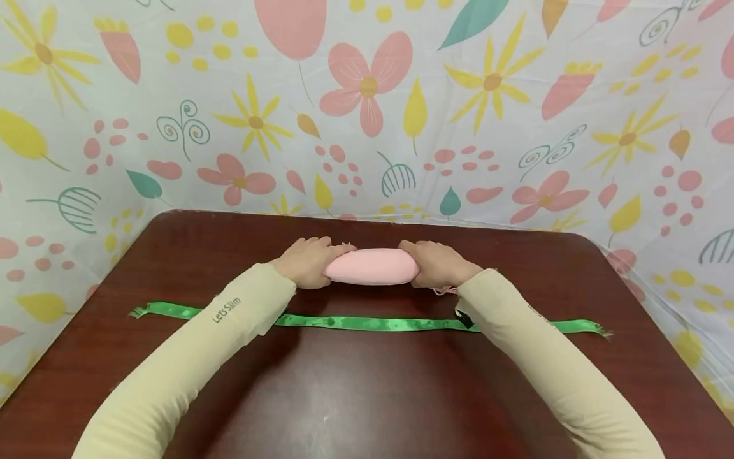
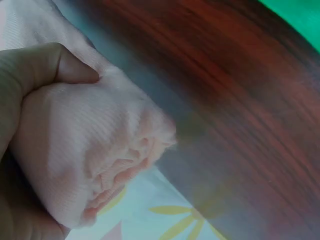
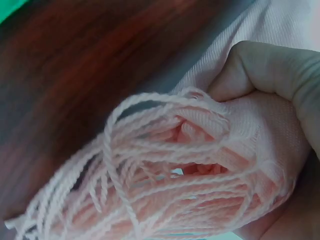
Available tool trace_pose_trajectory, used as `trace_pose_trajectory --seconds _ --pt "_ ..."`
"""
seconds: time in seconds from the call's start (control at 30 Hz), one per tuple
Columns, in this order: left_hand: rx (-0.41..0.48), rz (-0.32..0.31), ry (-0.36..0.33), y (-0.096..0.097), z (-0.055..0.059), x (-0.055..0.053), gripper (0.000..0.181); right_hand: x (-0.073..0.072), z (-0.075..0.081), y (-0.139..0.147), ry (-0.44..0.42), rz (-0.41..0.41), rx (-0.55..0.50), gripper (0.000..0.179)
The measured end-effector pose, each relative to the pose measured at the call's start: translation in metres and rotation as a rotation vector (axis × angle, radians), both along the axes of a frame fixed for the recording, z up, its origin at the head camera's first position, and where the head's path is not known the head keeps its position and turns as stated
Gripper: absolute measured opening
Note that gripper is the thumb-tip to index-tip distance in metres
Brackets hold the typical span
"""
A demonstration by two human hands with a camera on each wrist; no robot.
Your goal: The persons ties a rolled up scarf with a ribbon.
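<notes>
A pink rolled-up scarf (image 1: 373,266) spans the space between both hands, over the far middle of the table. My left hand (image 1: 308,262) grips one end of it. In the left wrist view, the thumb presses on the roll and the bunched layers of the scarf (image 2: 100,135) show at that end. The other end is in my right hand (image 1: 441,264). Long twisted tassels (image 3: 145,175) hang out past that hand in the right wrist view. Nearer to me, a green ribbon (image 1: 367,323) lies stretched across the table, partly hidden beneath both forearms.
The dark red-brown table (image 1: 344,395) has rounded far corners. A white cloth (image 1: 287,95) printed with flowers and leaves hangs behind its far edge and along the sides. Black bits show under both sleeve cuffs.
</notes>
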State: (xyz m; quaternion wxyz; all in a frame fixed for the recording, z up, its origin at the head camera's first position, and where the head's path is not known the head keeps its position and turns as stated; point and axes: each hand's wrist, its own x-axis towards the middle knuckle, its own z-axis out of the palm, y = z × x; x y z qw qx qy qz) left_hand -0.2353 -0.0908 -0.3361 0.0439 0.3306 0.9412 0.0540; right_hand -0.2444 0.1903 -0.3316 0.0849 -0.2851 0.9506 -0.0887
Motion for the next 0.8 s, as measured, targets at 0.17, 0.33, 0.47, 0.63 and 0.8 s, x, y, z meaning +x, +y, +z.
trace_pose_trajectory --seconds 0.17,0.33,0.47,0.63,0.8 --pt "-0.005 0.000 -0.010 0.001 0.009 0.001 0.069 0.000 0.007 0.002 0.010 0.008 0.000 0.044" --pt "-0.004 -0.003 -0.022 0.001 0.014 0.003 0.070 0.001 0.010 0.004 0.016 0.019 -0.002 0.044" --pt "0.002 -0.016 -0.008 0.001 0.015 0.003 0.070 0.003 0.016 0.005 0.032 0.020 0.003 0.045" --pt "0.010 -0.033 0.030 0.003 0.019 0.003 0.067 0.007 0.021 0.008 0.057 0.021 -0.006 0.045" --pt "0.022 -0.051 0.062 0.006 0.024 0.004 0.066 0.011 0.024 0.010 0.072 0.026 -0.033 0.044"
